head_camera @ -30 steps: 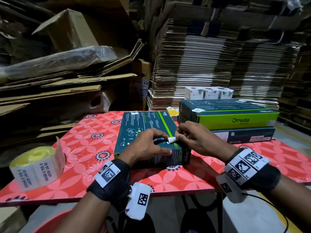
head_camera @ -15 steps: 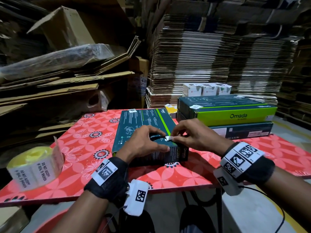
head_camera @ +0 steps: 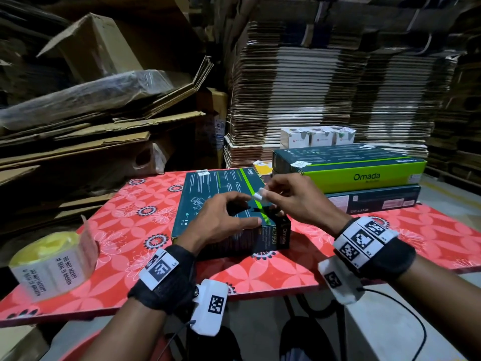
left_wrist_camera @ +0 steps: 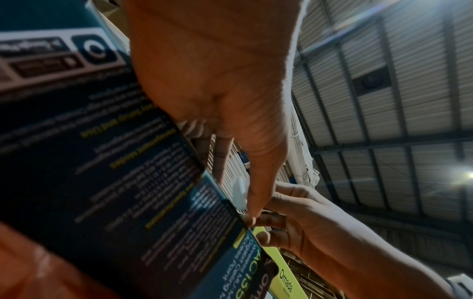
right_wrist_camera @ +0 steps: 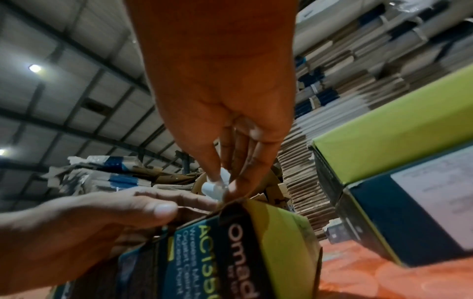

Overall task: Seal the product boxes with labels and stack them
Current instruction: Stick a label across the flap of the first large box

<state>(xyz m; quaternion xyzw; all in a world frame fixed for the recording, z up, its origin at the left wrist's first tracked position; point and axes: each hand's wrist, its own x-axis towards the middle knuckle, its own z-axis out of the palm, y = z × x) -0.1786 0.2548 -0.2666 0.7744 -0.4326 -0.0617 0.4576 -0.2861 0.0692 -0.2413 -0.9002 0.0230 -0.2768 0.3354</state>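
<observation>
**Count of things on and around the table**

Three long product boxes: one dark box (head_camera: 223,201) lying flat on the red flowered table (head_camera: 125,212), and two stacked (head_camera: 364,175) at the right, the green-fronted one on top of a dark one. Three small white boxes (head_camera: 318,136) stand in a row behind the stack. One roll of labels (head_camera: 49,259) sits at the table's left edge. One single white label (head_camera: 259,196) is between the fingertips. Two hands, the left (head_camera: 223,222) and the right (head_camera: 299,199), each with one black wristband. One yellow packet (head_camera: 263,169) lies behind the flat box.
</observation>
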